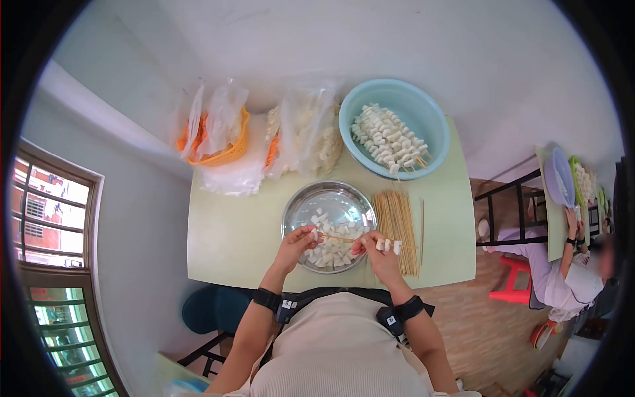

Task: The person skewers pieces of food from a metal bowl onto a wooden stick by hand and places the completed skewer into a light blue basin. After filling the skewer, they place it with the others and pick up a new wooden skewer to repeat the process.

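Over the steel bowl (293, 206), my left hand (299, 243) pinches a small white food piece (315, 234) at the left end of a thin wooden skewer (338, 238). My right hand (378, 255) has its fingers closed around that skewer, which lies roughly level. Several white chunks (389, 246) are threaded on the skewer to the right of this hand. Loose white pieces (331, 254) lie in the bowl under both hands. A bundle of bare wooden skewers (395, 218) rests on the table just beyond my right hand.
A light blue basin (440, 126) at the back right holds filled skewers (389, 135). Plastic bags (305, 129) and an orange basket (228, 156) stand at the back left of the pale table (231, 245). Another person (562, 271) sits at a table on the right, near a red stool (512, 278).
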`<state>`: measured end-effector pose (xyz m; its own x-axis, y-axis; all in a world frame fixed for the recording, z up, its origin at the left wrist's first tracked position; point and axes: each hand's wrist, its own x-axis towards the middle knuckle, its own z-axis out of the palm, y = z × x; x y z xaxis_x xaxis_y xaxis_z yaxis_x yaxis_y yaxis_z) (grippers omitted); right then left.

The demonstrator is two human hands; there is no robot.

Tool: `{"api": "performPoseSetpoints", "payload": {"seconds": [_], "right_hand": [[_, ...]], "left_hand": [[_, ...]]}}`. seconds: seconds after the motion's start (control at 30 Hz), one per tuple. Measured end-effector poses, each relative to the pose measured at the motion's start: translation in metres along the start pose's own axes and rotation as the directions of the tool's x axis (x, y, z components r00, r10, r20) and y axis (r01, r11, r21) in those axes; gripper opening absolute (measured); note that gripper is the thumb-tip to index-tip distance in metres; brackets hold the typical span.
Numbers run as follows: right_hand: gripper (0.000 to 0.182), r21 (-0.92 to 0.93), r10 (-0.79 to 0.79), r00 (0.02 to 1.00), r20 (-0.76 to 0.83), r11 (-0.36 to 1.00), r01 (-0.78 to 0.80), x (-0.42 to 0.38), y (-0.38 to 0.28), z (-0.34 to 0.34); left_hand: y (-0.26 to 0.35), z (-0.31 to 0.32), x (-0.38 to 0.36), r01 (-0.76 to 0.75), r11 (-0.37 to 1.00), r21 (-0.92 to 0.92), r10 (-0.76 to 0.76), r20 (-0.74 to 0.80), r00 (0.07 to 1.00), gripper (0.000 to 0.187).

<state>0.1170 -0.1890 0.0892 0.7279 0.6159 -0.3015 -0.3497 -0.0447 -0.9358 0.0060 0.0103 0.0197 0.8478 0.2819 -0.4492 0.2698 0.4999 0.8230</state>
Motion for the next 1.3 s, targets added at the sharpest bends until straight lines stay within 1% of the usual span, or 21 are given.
{"api": "performPoseSetpoints", "payload": {"seconds": [0.07, 0.23, 0.37, 0.4, 0.43, 0.47, 0.53, 0.57, 0.67, 0.97, 1.07, 1.13, 1.3], "right_hand": [[0.021, -0.005, -0.012, 1.0, 0.004, 1.0, 0.012, -0.0004, -0.0026, 0.0009], [0.021, 0.027, -0.03, 0.999, 0.015, 0.999, 0.03, -0.0016, -0.0037, 0.0018], [0.021, 0.006, -0.048, 0.999, 0.019, 0.999, 0.048, -0.0019, -0.0057, 0.0022], [0.021, 0.045, -0.06, 0.998, 0.016, 0.997, 0.06, -0.0012, -0.0038, 0.0012], [0.021, 0.084, -0.071, 0.997, 0.011, 0.994, 0.07, -0.0011, -0.0034, 0.001], [0.021, 0.085, -0.071, 0.997, 0.011, 0.994, 0.07, -0.0016, -0.0037, 0.001], [0.022, 0.019, -0.061, 0.998, -0.004, 0.998, 0.061, -0.003, -0.0055, 0.0013], [0.022, 0.019, -0.062, 0.998, -0.004, 0.998, 0.062, -0.0033, -0.0058, 0.0013], [0.023, 0.05, -0.064, 0.998, -0.012, 0.997, 0.064, -0.0044, -0.0071, 0.0017], [0.024, 0.02, -0.066, 0.997, -0.03, 0.998, 0.067, -0.0049, -0.0087, 0.0026], [0.024, 0.049, -0.06, 0.998, -0.03, 0.997, 0.061, -0.0043, -0.0062, 0.0014], [0.02, 0.101, -0.06, 0.998, 0.012, 0.993, 0.058, -0.0031, -0.0017, -0.0031], [0.02, 0.04, -0.06, 0.998, 0.013, 0.997, 0.059, -0.002, -0.0001, -0.0047]], "left_hand": [[0.0012, -0.0006, -0.0006, 0.021, 0.997, -0.08, -0.022, -0.006, 1.0, 0.027], [0.0013, 0.0017, -0.0034, 0.034, 0.992, -0.117, -0.038, -0.032, 0.999, 0.028], [0.0006, 0.0042, -0.0023, 0.058, 0.989, -0.135, -0.063, -0.027, 0.998, 0.029], [0.0005, 0.0041, -0.0027, 0.057, 0.989, -0.134, -0.061, -0.028, 0.998, 0.029], [0.0004, 0.0041, -0.0032, 0.063, 0.982, -0.175, -0.067, -0.017, 0.998, 0.029], [0.0002, 0.0041, -0.0034, 0.071, 0.974, -0.216, -0.073, -0.004, 0.997, 0.029], [0.0002, 0.0044, -0.0033, 0.077, 0.969, -0.235, -0.081, -0.007, 0.997, 0.029], [0.0, 0.0049, -0.0031, 0.082, 0.963, -0.256, -0.088, -0.011, 0.996, 0.029], [-0.0021, 0.0057, -0.0027, 0.073, 0.962, -0.264, -0.079, -0.012, 0.997, 0.029], [-0.0046, 0.0055, -0.0047, 0.077, 0.953, -0.292, -0.082, -0.006, 0.997, 0.03], [-0.003, 0.0066, -0.0068, 0.079, 0.956, -0.282, -0.085, -0.008, 0.996, 0.031], [-0.0036, 0.0061, -0.0068, 0.074, 0.956, -0.285, -0.08, -0.012, 0.997, 0.031], [-0.0042, 0.0042, -0.0066, 0.066, 0.955, -0.29, -0.076, -0.024, 0.997, 0.03]]}}
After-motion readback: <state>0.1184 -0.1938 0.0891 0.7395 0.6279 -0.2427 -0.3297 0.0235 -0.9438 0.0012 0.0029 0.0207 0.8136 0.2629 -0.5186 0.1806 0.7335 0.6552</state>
